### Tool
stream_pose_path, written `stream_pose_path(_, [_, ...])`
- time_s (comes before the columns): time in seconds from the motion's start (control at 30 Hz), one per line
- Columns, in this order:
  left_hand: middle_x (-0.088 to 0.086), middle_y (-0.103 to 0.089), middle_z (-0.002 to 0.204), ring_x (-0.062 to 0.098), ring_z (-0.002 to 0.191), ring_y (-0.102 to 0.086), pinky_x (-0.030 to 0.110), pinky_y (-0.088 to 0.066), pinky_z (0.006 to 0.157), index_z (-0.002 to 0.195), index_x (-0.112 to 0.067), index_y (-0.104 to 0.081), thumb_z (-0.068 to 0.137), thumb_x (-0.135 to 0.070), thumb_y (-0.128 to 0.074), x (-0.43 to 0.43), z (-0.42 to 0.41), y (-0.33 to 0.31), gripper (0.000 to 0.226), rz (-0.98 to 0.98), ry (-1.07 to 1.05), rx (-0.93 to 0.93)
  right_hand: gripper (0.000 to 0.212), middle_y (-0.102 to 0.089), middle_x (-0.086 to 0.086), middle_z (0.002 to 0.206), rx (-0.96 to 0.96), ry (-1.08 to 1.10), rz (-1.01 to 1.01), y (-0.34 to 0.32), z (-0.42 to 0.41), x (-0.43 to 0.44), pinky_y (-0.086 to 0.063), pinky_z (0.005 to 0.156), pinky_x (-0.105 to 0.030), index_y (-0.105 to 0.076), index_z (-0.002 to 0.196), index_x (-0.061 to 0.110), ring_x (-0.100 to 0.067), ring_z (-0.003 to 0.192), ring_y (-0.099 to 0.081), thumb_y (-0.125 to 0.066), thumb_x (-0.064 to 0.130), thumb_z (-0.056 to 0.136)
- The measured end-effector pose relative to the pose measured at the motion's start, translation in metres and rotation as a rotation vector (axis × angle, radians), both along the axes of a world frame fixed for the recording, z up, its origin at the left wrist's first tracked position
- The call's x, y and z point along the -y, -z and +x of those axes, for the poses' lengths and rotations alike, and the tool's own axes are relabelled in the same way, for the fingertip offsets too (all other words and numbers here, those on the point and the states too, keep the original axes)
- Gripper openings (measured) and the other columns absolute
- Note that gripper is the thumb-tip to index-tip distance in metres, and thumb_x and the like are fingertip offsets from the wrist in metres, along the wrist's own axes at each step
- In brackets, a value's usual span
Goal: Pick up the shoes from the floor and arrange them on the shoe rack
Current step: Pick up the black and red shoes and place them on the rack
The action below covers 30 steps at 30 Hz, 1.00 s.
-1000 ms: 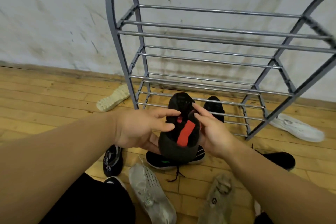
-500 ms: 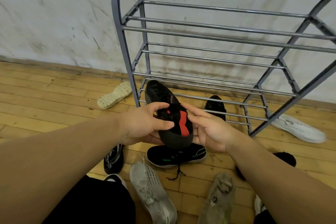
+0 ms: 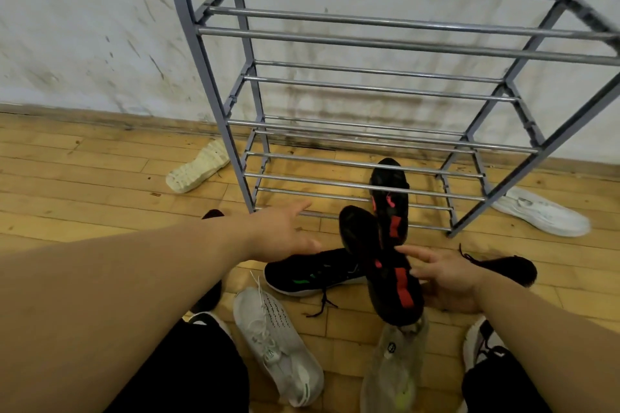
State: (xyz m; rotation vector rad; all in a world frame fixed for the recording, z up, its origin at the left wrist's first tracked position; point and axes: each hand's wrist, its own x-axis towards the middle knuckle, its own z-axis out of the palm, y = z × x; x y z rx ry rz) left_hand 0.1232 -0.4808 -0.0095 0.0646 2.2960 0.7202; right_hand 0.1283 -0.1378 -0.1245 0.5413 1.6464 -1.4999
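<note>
One black-and-red shoe [image 3: 389, 178] sat on the shoe rack's [image 3: 221, 122] bottom rails; its mate [image 3: 396, 295] lay against the right hand [image 3: 446, 282], grip unclear; the left hand [image 3: 281, 235] hovered with fingers spread, empty; other shoes [image 3: 278, 345] littered the floor [image 3: 100, 178]
</note>
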Motion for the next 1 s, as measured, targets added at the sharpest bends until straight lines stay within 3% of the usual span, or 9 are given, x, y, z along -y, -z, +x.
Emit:
stream_pose_path(0.07, [0.002, -0.031, 0.166, 0.029, 0.146, -0.038, 0.045, -0.038, 0.115, 0.157, -0.052, -0.003, 0.08, -0.073, -0.066, -0.012, -0.008, 0.017, 0.101, -0.093, 0.087, -0.02, 0.055, -0.07, -0.008, 0.128, 0.011, 0.136, 0.034, 0.008, 0.007, -0.017, -0.053, 0.098, -0.053, -0.059, 0.141, 0.037, -0.037, 0.119, -0.063, -0.046, -0.001, 0.104])
stream_pose_path(0.13, [0.004, -0.028, 0.167, 0.031, 0.146, -0.038, 0.047, -0.038, 0.115, 0.158, -0.05, -0.001, 0.084, -0.067, -0.067, -0.032, -0.018, 0.031, 0.1, -0.107, 0.117, -0.017, 0.057, -0.071, -0.009, 0.124, -0.006, 0.247, 0.068, 0.012, 0.008, -0.028, -0.054, 0.093, -0.05, -0.054, 0.145, 0.037, -0.036, 0.114, -0.066, -0.041, -0.002, 0.105])
stream_pose_path(0.2, [0.005, -0.023, 0.168, 0.031, 0.149, -0.032, 0.046, -0.035, 0.118, 0.16, -0.046, -0.004, 0.088, -0.061, -0.068, -0.058, -0.029, 0.047, 0.098, -0.069, 0.115, -0.031, 0.057, -0.069, -0.01, 0.125, -0.033, 0.35, 0.079, 0.016, 0.004, -0.037, -0.054, 0.093, -0.052, -0.053, 0.146, 0.036, -0.036, 0.112, -0.066, -0.039, -0.002, 0.106])
stream_pose_path(0.33, [0.003, -0.02, 0.169, 0.029, 0.152, -0.027, 0.045, -0.03, 0.121, 0.161, -0.04, -0.011, 0.09, -0.052, -0.071, -0.113, -0.047, 0.089, 0.094, 0.097, 0.013, -0.067, 0.055, -0.065, -0.009, 0.134, -0.074, 0.529, 0.1, 0.03, -0.013, -0.048, -0.055, 0.078, -0.045, -0.053, 0.145, 0.038, -0.037, 0.118, -0.063, -0.038, 0.001, 0.108])
stream_pose_path(0.5, [0.005, -0.026, 0.167, 0.028, 0.149, -0.032, 0.039, -0.031, 0.117, 0.161, -0.038, -0.014, 0.091, -0.041, -0.073, -0.16, -0.067, 0.152, 0.092, 0.214, -0.097, -0.065, 0.06, -0.064, -0.004, 0.133, -0.127, 0.586, 0.196, 0.064, -0.041, -0.057, -0.057, 0.094, -0.05, -0.053, 0.144, 0.042, -0.033, 0.121, -0.063, -0.039, -0.002, 0.106])
stream_pose_path(0.63, [0.003, -0.029, 0.165, 0.026, 0.148, -0.033, 0.037, -0.033, 0.115, 0.162, -0.039, -0.013, 0.092, -0.037, -0.074, -0.175, -0.095, 0.195, 0.093, 0.293, -0.181, -0.05, 0.062, -0.059, -0.001, 0.141, -0.174, 0.598, 0.265, 0.09, -0.078, -0.063, -0.055, 0.098, -0.057, -0.061, 0.13, 0.053, -0.03, 0.12, -0.064, -0.044, 0.001, 0.102])
stream_pose_path(0.77, [0.003, -0.02, 0.165, 0.029, 0.149, -0.026, 0.046, -0.031, 0.118, 0.16, -0.045, -0.012, 0.09, -0.045, -0.073, -0.176, -0.117, 0.225, 0.092, 0.138, -0.132, -0.167, 0.053, -0.061, -0.002, 0.14, -0.244, 0.552, 0.369, 0.118, -0.128, -0.071, -0.055, 0.101, -0.051, -0.061, 0.133, 0.049, -0.024, 0.116, -0.065, -0.045, 0.011, 0.098])
stream_pose_path(0.9, [0.005, -0.022, 0.162, 0.031, 0.148, -0.019, 0.053, -0.026, 0.12, 0.158, -0.048, -0.005, 0.081, -0.07, -0.064, -0.179, -0.128, 0.249, 0.1, -0.048, 0.124, -0.346, 0.03, -0.061, -0.005, 0.111, -0.332, 0.315, 0.651, 0.114, -0.137, -0.062, -0.048, 0.09, -0.042, -0.055, 0.132, 0.03, -0.025, 0.099, -0.059, -0.047, 0.036, 0.104])
stream_pose_path(1.0, [0.008, -0.013, 0.165, 0.035, 0.151, -0.009, 0.055, -0.017, 0.123, 0.157, -0.05, 0.003, 0.076, -0.076, -0.065, -0.189, -0.131, 0.261, 0.109, -0.1, 0.2, -0.316, 0.066, -0.044, -0.002, 0.145, -0.511, 0.059, 0.704, 0.125, -0.112, -0.057, -0.039, 0.11, -0.046, -0.037, 0.149, 0.036, -0.026, 0.131, -0.043, -0.06, 0.049, 0.089])
